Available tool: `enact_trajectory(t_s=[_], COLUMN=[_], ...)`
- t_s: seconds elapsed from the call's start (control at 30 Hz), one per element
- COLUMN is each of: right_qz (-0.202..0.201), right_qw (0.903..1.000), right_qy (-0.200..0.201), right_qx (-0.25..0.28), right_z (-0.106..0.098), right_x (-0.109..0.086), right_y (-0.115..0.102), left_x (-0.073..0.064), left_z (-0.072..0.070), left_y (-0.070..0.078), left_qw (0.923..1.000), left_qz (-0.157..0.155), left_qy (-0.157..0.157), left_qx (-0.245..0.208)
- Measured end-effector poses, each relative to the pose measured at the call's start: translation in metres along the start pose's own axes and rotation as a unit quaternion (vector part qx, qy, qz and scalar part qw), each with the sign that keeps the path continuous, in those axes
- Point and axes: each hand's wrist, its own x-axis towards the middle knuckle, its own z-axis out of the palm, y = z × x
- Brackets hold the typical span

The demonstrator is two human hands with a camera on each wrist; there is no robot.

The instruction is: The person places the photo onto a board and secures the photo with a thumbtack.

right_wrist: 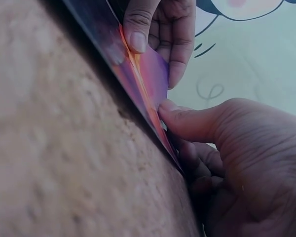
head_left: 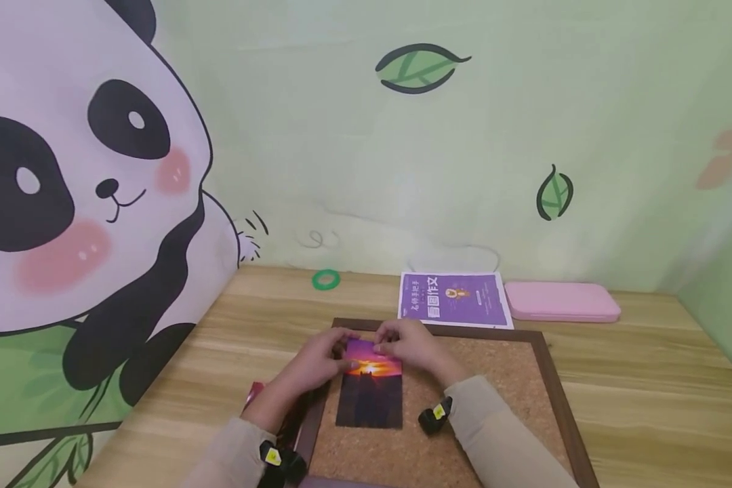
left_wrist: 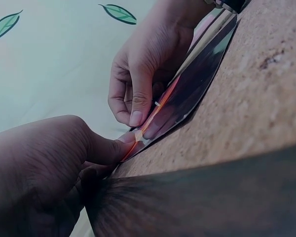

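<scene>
A sunset photo card point(head_left: 371, 400), purple and orange at the top and dark below, lies over a cork board point(head_left: 402, 457) with a brown frame. My left hand point(head_left: 314, 360) pinches its upper left edge, the thumb point(left_wrist: 111, 149) on the picture face. My right hand point(head_left: 413, 344) pinches the top edge near the right corner, its thumb point(right_wrist: 192, 121) also on the face. In the right wrist view the card point(right_wrist: 155, 81) looks bent near the fingers. The fingertips behind it are partly hidden.
Behind the board lie a purple booklet point(head_left: 463, 308) with white Chinese lettering and a pink case point(head_left: 561, 301). A green ring point(head_left: 326, 287), like a tape roll, sits near the wall. Something red point(head_left: 253, 393) shows partly behind my left forearm.
</scene>
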Motion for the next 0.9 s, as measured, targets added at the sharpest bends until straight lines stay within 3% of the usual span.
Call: enact_trajectory(t_s=[0.2, 0.43, 0.57, 0.73, 0.9], right_qz=[-0.006, 0.014, 0.003, -0.007, -0.019], right_qw=[0.9998, 0.9995, 0.9993, 0.999, 0.9987], right_qy=[0.018, 0.029, 0.037, 0.044, 0.047], right_qx=[-0.01, 0.008, 0.002, -0.004, -0.004], right_z=[0.008, 0.029, 0.03, 0.026, 0.011], right_x=[0.002, -0.019, -0.026, -0.023, -0.006], right_y=[-0.002, 0.001, 0.004, 0.007, 0.009], left_x=[-0.005, -0.025, -0.029, -0.024, -0.006], left_z=[-0.004, 0.006, 0.01, 0.007, 0.001], left_y=[-0.006, -0.013, -0.01, -0.006, -0.005], left_qw=[0.9999, 0.9992, 0.9992, 0.999, 0.999], left_qz=[0.005, 0.006, 0.011, 0.01, 0.009], left_qy=[-0.003, -0.022, -0.022, -0.026, -0.02], left_qx=[-0.014, -0.032, -0.032, -0.035, -0.038])
